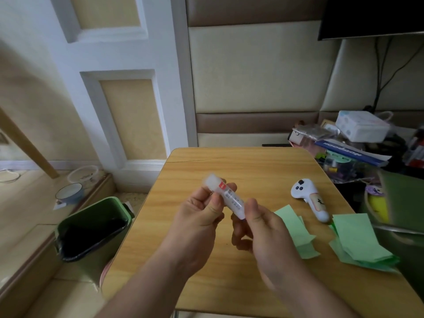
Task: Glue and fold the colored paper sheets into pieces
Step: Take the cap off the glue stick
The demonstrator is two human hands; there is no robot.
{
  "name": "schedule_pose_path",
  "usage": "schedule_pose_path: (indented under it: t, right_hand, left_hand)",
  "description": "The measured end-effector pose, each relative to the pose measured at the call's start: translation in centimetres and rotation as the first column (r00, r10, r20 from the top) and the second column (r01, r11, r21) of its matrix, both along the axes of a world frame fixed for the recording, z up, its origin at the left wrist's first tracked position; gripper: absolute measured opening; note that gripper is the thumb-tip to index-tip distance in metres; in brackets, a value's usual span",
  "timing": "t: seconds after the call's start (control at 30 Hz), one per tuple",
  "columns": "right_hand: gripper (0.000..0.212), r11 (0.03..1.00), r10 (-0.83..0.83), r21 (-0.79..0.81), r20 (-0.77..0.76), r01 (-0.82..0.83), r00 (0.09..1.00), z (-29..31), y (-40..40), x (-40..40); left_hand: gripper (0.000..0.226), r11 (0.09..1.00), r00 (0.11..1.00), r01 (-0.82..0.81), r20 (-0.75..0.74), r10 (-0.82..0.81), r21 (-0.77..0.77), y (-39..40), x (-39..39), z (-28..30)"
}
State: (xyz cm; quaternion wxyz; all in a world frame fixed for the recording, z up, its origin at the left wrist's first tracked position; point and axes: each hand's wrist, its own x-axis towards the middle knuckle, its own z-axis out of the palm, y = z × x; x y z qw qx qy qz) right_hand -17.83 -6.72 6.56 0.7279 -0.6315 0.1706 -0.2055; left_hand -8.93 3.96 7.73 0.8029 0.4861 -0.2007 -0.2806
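A white glue stick [226, 196] with a red label is held tilted above the wooden table [229, 166]. My left hand [202, 216] grips its upper part between fingers and thumb. My right hand [257, 223] pinches its lower end with thumb and fingers. A few green paper sheets [296, 228] lie just right of my right hand, partly hidden by it. A larger stack of green sheets [360, 239] lies near the table's right edge.
A white handheld controller [309, 198] lies on the table behind the green sheets. A green waste bin [91, 228] with a black liner stands left of the table. Cluttered boxes and bags [358, 143] fill the back right. Bowls [68, 191] sit on the floor at left.
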Motion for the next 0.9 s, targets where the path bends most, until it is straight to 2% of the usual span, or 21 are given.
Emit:
schedule_pose_path:
  t: [0.1, 0.17, 0.2, 0.3, 0.43, 0.57, 0.63, 0.73, 0.83, 0.9]
  right_hand:
    - [0.067, 0.999, 0.032, -0.014, -0.068, -0.033, 0.997, -0.2, 0.0, 0.0]
    - [0.069, 0.998, 0.055, 0.000, -0.064, -0.056, 0.996, -0.2, 0.1, -0.1]
    - [0.066, 0.997, 0.065, 0.033, -0.046, -0.064, 0.997, -0.1, 0.0, -0.1]
    - [0.037, 0.976, 0.102, 0.188, 0.032, -0.106, 0.994, 0.1, -0.4, -0.1]
    - [0.037, 0.925, 0.158, 0.341, 0.054, -0.166, 0.986, 0.1, -0.3, 0.1]
    - [0.016, 0.870, 0.210, 0.450, 0.037, -0.204, 0.977, -0.2, 0.1, 0.5]
    - [0.024, 0.847, 0.226, 0.487, 0.030, -0.211, 0.974, -0.3, 0.2, 0.5]
    - [0.052, 0.822, 0.253, 0.534, -0.033, -0.197, 0.967, -0.4, 0.4, 0.5]
    - [0.065, 0.878, 0.219, 0.449, -0.066, -0.167, 0.973, -0.7, 0.7, 0.6]
    - [0.061, 0.921, 0.184, 0.356, -0.047, -0.156, 0.982, -0.8, 0.8, 0.6]
  left_hand:
    - [0.055, 1.000, 1.000, -0.008, 0.017, 0.009, -0.009, 0.0, -0.1, 0.0]
    - [0.057, 0.999, 1.000, -0.024, 0.017, 0.024, -0.030, 0.1, -0.2, 0.1]
    - [0.053, 0.999, 0.999, -0.033, 0.023, 0.034, -0.038, 0.1, -0.2, 0.0]
    - [0.045, 0.995, 0.995, -0.093, 0.041, 0.094, -0.038, 0.2, 0.0, 0.0]
    - [0.040, 0.992, 0.990, -0.125, 0.055, 0.127, -0.036, 0.3, 0.1, 0.2]
    - [0.041, 0.989, 0.987, -0.145, 0.071, 0.145, -0.003, 0.1, 0.1, 0.2]
    - [0.040, 0.987, 0.985, -0.158, 0.067, 0.157, 0.011, 0.1, 0.0, 0.3]
    - [0.049, 0.985, 0.984, -0.167, 0.067, 0.165, 0.031, -0.1, -0.4, 0.5]
    - [0.062, 0.979, 0.980, -0.196, 0.041, 0.194, 0.057, -0.3, -0.8, 0.8]
    - [0.067, 0.973, 0.975, -0.223, 0.017, 0.222, 0.060, -0.4, -0.7, 0.9]
